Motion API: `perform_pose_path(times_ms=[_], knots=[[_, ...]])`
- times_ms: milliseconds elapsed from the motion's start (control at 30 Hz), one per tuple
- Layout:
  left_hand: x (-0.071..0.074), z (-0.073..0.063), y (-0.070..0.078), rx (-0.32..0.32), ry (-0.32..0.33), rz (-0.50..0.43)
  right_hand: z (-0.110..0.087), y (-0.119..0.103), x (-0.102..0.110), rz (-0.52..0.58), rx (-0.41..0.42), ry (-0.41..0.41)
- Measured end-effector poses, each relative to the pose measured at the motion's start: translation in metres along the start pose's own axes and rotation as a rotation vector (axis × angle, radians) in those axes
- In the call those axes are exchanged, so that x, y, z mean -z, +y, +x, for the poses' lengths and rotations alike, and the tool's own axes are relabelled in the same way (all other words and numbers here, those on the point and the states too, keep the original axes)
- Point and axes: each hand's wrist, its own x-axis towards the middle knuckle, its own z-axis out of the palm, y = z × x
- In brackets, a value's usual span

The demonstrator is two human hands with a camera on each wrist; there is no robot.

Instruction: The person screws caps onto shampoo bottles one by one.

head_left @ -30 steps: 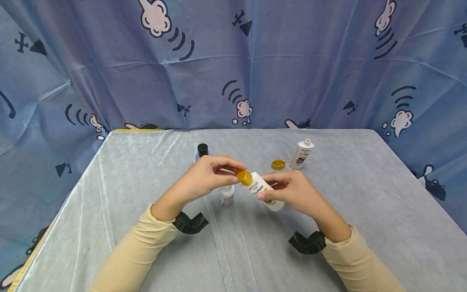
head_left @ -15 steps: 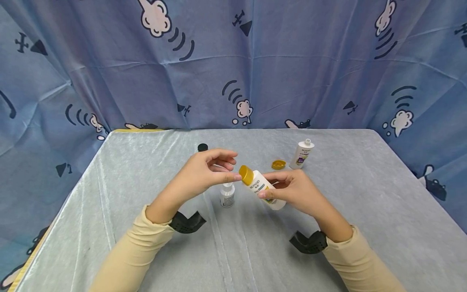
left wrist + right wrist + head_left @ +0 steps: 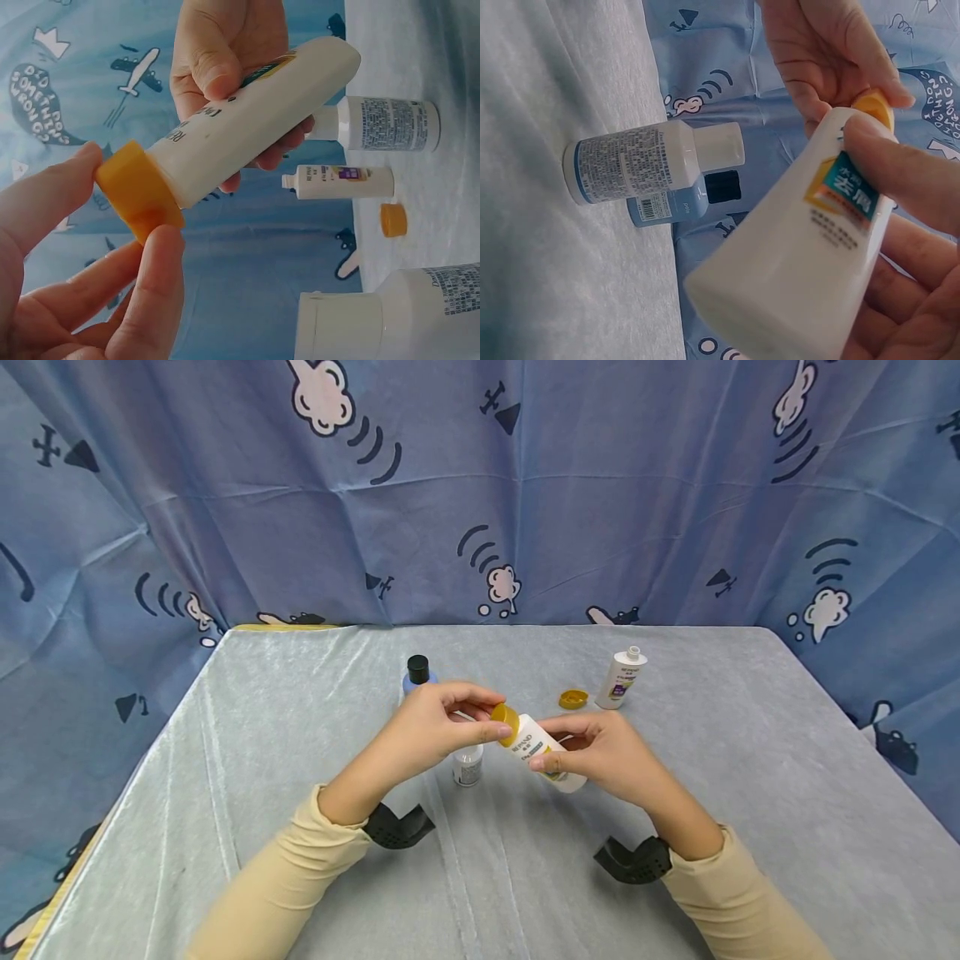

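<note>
My right hand (image 3: 600,747) grips a white bottle (image 3: 534,745) by its body, tilted above the table with its capped end up and to the left. Thumb and fingers of my left hand (image 3: 446,718) pinch the bottle's yellow cap (image 3: 142,191), which sits on the bottle's neck end. In the right wrist view the white bottle (image 3: 780,247) shows a teal and yellow label, and the yellow cap (image 3: 876,103) is partly hidden behind my right thumb. Below my left hand stands a white bottle with small print (image 3: 467,766), its top partly covered by the hand.
A blue bottle with a black cap (image 3: 417,670) stands behind my left hand. Farther back on the right is an uncapped white bottle (image 3: 621,678), with a loose yellow cap (image 3: 573,699) beside it. A grey cloth covers the table (image 3: 712,735); a patterned blue curtain (image 3: 600,527) hangs behind.
Half a second ago my left fingers were spread off the yellow cap, only the thumb near it; now they pinch it again. My right hand and the bottle have barely moved.
</note>
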Motion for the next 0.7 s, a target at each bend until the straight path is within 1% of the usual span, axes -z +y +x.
perform_pose_path(times_ms=[367,700], knots=[[0.0024,-0.0021,-0.0001,-0.098,-0.042,-0.028,0.0016,0.0026,-0.0001,-0.024,-0.015,-0.007],[0.0018,-0.002,-0.0013,-0.161,-0.066,-0.065,-0.0003,-0.0004,0.0001,-0.025,0.006,-0.013]])
